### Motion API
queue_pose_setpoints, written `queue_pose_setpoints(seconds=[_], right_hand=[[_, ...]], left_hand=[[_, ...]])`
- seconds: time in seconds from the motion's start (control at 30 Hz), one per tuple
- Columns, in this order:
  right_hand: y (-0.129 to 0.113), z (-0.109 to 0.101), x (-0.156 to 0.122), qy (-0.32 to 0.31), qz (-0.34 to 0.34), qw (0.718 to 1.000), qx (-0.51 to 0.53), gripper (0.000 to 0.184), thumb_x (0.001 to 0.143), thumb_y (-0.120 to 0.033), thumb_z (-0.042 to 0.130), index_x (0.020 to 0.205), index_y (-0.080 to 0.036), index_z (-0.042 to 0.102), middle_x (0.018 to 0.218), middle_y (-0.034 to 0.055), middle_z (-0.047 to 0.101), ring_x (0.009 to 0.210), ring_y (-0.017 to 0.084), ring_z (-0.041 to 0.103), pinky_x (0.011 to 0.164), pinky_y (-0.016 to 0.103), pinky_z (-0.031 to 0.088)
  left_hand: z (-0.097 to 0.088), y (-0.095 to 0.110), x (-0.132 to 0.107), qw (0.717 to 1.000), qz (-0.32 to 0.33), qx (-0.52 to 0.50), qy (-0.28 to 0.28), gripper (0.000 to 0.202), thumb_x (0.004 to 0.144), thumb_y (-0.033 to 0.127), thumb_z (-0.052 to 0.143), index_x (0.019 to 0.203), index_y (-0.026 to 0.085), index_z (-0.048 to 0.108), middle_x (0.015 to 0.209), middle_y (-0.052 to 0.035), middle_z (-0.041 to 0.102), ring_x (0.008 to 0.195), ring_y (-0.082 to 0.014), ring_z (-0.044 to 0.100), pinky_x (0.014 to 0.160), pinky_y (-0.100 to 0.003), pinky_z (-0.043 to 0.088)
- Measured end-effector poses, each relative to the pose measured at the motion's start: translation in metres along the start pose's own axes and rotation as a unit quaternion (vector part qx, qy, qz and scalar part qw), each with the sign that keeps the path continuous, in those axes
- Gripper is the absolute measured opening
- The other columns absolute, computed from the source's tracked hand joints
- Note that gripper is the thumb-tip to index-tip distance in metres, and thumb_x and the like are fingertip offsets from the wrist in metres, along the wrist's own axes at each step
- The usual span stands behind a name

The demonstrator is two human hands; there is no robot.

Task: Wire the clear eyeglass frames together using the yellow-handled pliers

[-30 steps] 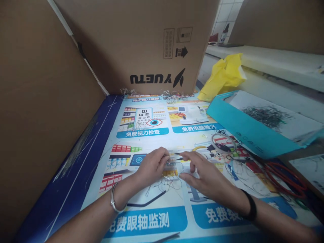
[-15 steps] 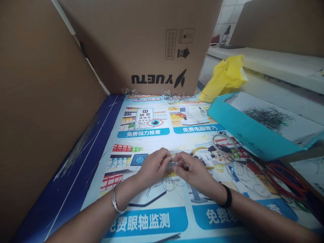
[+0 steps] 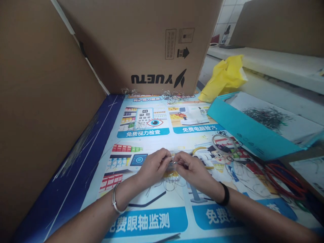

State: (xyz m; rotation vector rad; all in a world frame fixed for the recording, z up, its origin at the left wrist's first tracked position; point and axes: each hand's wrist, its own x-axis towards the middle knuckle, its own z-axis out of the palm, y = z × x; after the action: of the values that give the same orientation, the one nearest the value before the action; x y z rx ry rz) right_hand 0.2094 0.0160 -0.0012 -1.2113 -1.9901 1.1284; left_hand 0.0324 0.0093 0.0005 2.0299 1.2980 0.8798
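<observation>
My left hand (image 3: pixel 157 162) and my right hand (image 3: pixel 189 165) meet over the printed poster sheet (image 3: pixel 152 143), fingertips nearly touching. Both are closed in a pinch. A tiny shiny piece shows at the right fingertips, too small to name. What the left fingers hold is hidden. Under and just in front of the hands lie loops of thin wire (image 3: pixel 174 184); whether they join what is pinched, I cannot tell. A silver bracelet circles my left wrist and a black band my right.
A turquoise box (image 3: pixel 243 133) at right holds a tangle of short dark wires (image 3: pixel 269 118). Beside it lie a yellow bag (image 3: pixel 224 79) and red cord loops (image 3: pixel 286 180). Cardboard walls (image 3: pixel 141 40) stand behind and left. Pale wire strands (image 3: pixel 76 152) lie on the blue strip.
Both hands stay almost in place. The right fingertips have shifted slightly, and the shiny bit there shows a little differently.
</observation>
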Motion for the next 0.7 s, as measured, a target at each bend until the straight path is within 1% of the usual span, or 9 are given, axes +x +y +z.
queue_pose_setpoints(seconds=[0.23,0.37,0.43,0.7], right_hand=[[0.0000,0.0024,0.0011,0.023,-0.012,0.998,-0.049,0.010,0.071,-0.011,0.046,0.074,-0.021,0.048,0.052,-0.0085,0.041,0.048,0.008,0.040,0.048,0.020,0.029],[-0.0038,0.0014,0.0011,0.037,-0.008,0.994,-0.100,0.010,0.070,-0.013,0.047,0.074,-0.021,0.050,0.047,-0.0098,0.032,0.044,0.008,0.034,0.046,0.020,0.025],[-0.0052,0.0011,0.0012,0.045,-0.011,0.991,-0.124,0.009,0.070,-0.015,0.047,0.074,-0.021,0.051,0.047,-0.0098,0.030,0.044,0.009,0.033,0.047,0.021,0.025],[-0.0033,0.0035,0.0004,0.062,-0.025,0.985,-0.157,0.006,0.070,-0.017,0.047,0.074,-0.021,0.050,0.046,-0.0095,0.030,0.043,0.009,0.032,0.047,0.021,0.025]], left_hand=[[0.0004,0.0007,-0.0004,1.000,0.002,0.006,-0.005,0.011,0.090,0.023,0.041,0.086,0.019,0.051,0.077,0.0019,0.058,0.069,-0.0111,0.053,0.064,-0.022,0.040],[-0.0002,0.0019,0.0002,1.000,-0.007,0.008,-0.006,0.011,0.089,0.024,0.041,0.086,0.020,0.051,0.076,0.0019,0.058,0.069,-0.0117,0.054,0.064,-0.022,0.041],[-0.0004,0.0018,0.0004,1.000,-0.007,0.007,-0.007,0.011,0.089,0.024,0.041,0.085,0.020,0.051,0.076,0.0017,0.059,0.069,-0.0118,0.054,0.064,-0.022,0.041],[-0.0009,0.0031,-0.0001,1.000,0.013,0.011,-0.015,0.013,0.088,0.020,0.043,0.084,0.019,0.055,0.079,-0.0004,0.061,0.072,-0.0127,0.055,0.066,-0.023,0.041]])
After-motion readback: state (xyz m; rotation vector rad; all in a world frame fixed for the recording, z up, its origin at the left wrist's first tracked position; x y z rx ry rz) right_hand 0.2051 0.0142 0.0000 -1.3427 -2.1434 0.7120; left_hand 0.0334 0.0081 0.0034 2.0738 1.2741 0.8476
